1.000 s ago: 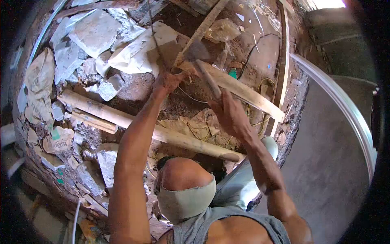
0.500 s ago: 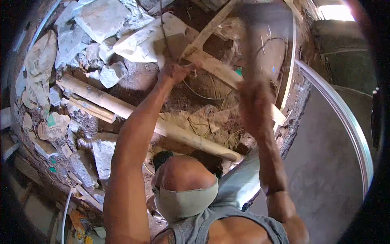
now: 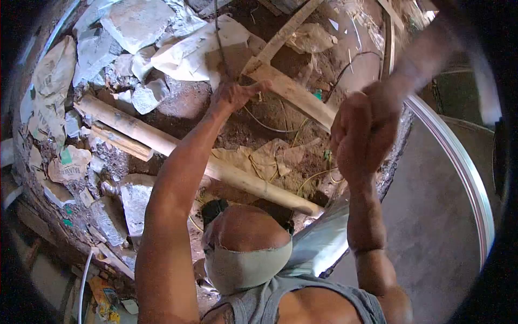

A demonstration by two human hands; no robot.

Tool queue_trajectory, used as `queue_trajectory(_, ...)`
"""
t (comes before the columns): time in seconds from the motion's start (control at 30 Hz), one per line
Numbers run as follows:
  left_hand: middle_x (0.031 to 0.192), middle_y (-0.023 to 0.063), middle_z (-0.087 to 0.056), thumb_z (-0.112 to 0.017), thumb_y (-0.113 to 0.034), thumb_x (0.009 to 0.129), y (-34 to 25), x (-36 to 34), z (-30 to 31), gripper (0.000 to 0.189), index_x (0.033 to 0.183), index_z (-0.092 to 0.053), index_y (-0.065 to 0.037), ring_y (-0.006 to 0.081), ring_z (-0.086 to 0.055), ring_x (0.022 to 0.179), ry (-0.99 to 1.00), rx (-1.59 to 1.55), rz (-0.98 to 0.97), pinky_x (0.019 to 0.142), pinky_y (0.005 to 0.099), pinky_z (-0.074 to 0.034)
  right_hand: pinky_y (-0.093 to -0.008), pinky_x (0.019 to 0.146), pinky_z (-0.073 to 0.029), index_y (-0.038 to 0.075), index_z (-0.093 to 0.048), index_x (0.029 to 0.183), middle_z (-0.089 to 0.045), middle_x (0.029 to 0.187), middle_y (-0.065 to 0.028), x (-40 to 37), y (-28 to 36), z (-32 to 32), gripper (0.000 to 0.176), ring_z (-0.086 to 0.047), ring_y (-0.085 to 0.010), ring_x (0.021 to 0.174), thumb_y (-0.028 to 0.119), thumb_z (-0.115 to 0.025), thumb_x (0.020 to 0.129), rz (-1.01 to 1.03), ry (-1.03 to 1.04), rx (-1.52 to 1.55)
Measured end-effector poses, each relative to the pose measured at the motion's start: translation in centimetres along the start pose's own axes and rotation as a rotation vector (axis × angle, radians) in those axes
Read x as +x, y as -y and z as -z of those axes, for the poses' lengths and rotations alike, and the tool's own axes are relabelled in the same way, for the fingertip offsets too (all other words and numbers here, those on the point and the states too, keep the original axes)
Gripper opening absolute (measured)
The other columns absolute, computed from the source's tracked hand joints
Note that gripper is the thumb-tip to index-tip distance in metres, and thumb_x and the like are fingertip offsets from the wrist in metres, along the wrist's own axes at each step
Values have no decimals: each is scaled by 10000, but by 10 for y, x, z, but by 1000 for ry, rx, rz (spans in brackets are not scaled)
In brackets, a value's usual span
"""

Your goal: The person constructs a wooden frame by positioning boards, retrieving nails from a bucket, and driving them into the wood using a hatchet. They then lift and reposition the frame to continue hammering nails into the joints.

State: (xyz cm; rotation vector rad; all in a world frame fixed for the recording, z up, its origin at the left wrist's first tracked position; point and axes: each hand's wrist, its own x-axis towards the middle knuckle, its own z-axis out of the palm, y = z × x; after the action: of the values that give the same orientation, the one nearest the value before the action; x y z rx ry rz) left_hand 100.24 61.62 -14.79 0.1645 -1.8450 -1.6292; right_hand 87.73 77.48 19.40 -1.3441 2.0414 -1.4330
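My left hand (image 3: pixel 236 97) is at the near edge of a wooden board (image 3: pixel 294 93), its thumb lying along the wood and its other fingers curled. At that end, the board meets a second, narrower piece of timber (image 3: pixel 286 32) at an angle. Raised over the board's right part, my right hand (image 3: pixel 364 132) is closed around a thick-handled tool (image 3: pixel 423 56). Motion smears the tool, and its kind does not show. Below the board, a round wooden pole (image 3: pixel 243 181) lies across the dug earth.
Broken stone slabs (image 3: pixel 137 24) and torn paper sacks (image 3: pixel 54 86) cover the left side. A short split timber (image 3: pixel 121 143) lies beside the pole. Curved metal strips (image 3: pixel 458 154) edge the grey floor (image 3: pixel 421 216) on the right. A head with a pale headband (image 3: pixel 251 267) is between the arms.
My right hand has moved slightly up and right, and the tool has swung from upright over the board toward the upper right. My left hand stays at the board.
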Motion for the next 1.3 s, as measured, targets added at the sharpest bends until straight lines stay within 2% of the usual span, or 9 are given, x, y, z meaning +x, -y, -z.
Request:
queue_trajectory(0.1, 999, 252, -645, -481, -480, 947, 18, -15, -13, 618, 1384, -434, -46, 279, -634, 830, -175, -613, -133, 756, 332, -550, -306, 472, -419, 33, -493, 892, -490, 694, -68, -28, -88, -10, 151, -516, -146, 623, 164, -559, 927, 503, 243, -822)
queue_trajectory(0.17, 960, 250, -662, -462, -465, 963, 16, -3, -10, 591, 1393, -431, -61, 264, -650, 781, -168, -703, -199, 731, 322, -558, -369, 527, -435, 17, -476, 957, -471, 706, -87, -32, -61, -19, 142, -510, -208, 623, 156, -495, 940, -72, 453, -623)
queue_trajectory(0.33, 1306, 251, -522, -435, -697, 872, -61, 22, -8, 764, 1473, -315, -241, 428, -452, 1261, 88, 759, 898, 950, 470, -482, -327, 437, -370, 23, -469, 915, -449, 573, -27, 2, -18, -4, 210, -467, -144, 475, 198, -583, 928, -18, 109, -244)
queue_trajectory(0.43, 1316, 242, -518, -506, -817, 729, -61, 13, -7, 1006, 1470, -317, -163, 386, -490, 1240, 114, 1244, 355, 986, 456, -465, -318, 459, -391, 42, -463, 911, -478, 608, -34, -11, -8, -23, 166, -486, -146, 514, 177, -555, 942, -177, -31, 257)
queue_trajectory(0.6, 1385, 221, -463, -670, -715, 695, -78, 22, -6, 1050, 1472, -286, -123, 381, -481, 1251, -213, 724, 563, 1007, 441, -448, -440, 556, -438, 32, -411, 999, -529, 698, -157, -27, -85, -8, 241, -521, -309, 575, 180, -590, 932, -65, 528, -528)
queue_trajectory(0.77, 1412, 230, -422, -789, -573, 668, -90, 21, 1, 1068, 1469, -267, -95, 413, -430, 1284, -179, 469, 468, 1032, 454, -424, -391, 590, -433, 27, -476, 1051, -547, 725, -131, -6, -36, 1, 325, -538, -216, 635, 322, -565, 948, -149, 302, -478)
queue_trajectory(0.83, 1373, 235, -464, -803, -402, 699, -85, 14, -4, 998, 1468, -256, -76, 404, -476, 1241, -266, 705, 142, 1034, 457, -424, -384, 576, -422, 26, -480, 1045, -539, 704, -98, -4, -22, 1, 325, -520, -209, 600, 323, -571, 948, -51, 269, -451)
queue_trajectory(1.03, 1248, 301, -535, -676, -118, 732, -94, 8, -4, 879, 1479, -213, -69, 476, -540, 1110, -66, 839, 432, 981, 474, -460, -433, 648, -416, 16, -463, 1010, -546, 852, -196, -25, -50, -10, 279, -538, -293, 731, 273, -556, 952, -162, 436, -464)
queue_trajectory(1.3, 1102, 300, -601, -662, -144, 751, -64, 2, -2, 677, 1359, -395, -13, 461, -594, 1001, -137, 802, 450, 895, 506, -492, -493, 680, -411, -2, -392, 973, -534, 785, -257, -39, -87, -28, 286, -550, -435, 755, 225, -561, 929, -266, 568, -429)
